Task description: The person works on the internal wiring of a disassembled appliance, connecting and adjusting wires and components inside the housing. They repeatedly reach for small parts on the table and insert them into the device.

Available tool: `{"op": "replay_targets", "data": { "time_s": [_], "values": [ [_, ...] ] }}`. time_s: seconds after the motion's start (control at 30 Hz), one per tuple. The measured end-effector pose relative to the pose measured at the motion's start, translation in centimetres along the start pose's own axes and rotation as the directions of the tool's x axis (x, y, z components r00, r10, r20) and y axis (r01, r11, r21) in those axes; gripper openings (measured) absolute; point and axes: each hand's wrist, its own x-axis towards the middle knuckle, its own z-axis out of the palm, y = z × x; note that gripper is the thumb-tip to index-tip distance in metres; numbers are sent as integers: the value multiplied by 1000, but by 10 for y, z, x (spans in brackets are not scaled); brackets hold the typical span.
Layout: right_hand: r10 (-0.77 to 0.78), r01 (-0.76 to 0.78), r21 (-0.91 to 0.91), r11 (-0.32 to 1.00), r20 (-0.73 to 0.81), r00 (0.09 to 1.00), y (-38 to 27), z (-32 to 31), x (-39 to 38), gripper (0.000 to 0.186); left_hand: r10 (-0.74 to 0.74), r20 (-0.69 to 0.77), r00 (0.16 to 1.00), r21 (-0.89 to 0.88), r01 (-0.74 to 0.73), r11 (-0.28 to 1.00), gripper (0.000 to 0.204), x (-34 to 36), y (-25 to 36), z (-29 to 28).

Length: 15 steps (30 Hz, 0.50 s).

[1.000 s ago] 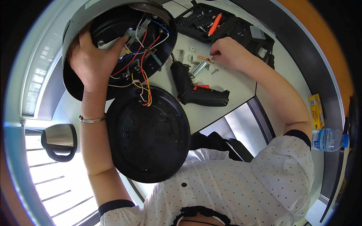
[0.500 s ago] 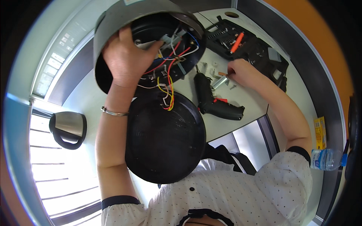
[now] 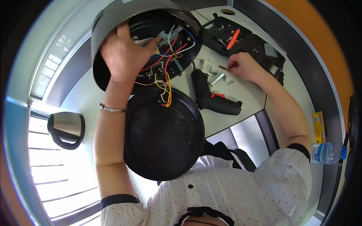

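My left hand (image 3: pixel 122 56) reaches inside a grey round appliance housing (image 3: pixel 109 22) tipped toward me. Its thumb and fingers close around a pale flat part (image 3: pixel 142 41) beside the wiring; some fingertips are hidden. Red, yellow, white and blue wires (image 3: pixel 168 84) run from the housing to a round black pan-like base (image 3: pixel 162 135) below it. Over the table at right, my right hand (image 3: pixel 245 66) is closed in a pinch on a thin brownish strip (image 3: pixel 223 67). Beneath it lie a shiny metal cylinder (image 3: pixel 217 78) and small screws (image 3: pixel 230 82).
A black cordless screwdriver (image 3: pixel 211 94) lies on the white table. Behind it, an open black tool case (image 3: pixel 260 49) holds bits and an orange-handled tool (image 3: pixel 233 39). A steel kettle (image 3: pixel 67 130) stands left; a yellow box (image 3: pixel 318 126) and water bottle (image 3: pixel 329 153) sit right.
My right hand has turned slightly and lifted from beside the metal cylinder, and the brownish strip shows more in its pinch. The left hand keeps its place in the housing. The view shifted a little.
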Motion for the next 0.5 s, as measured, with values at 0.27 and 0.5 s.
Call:
{"op": "replay_targets", "data": {
  "time_s": [0.27,0.5],
  "values": [
    [-19,6,-250,968,-48,999,-3,8,-7,14,65,-51,997,6,-64,998,71,1,-2,1],
    [-368,376,-50,925,119,922,-27,26,-22,13,60,-25,998,15,-60,998,72,0,-2,2]
  ]
}}
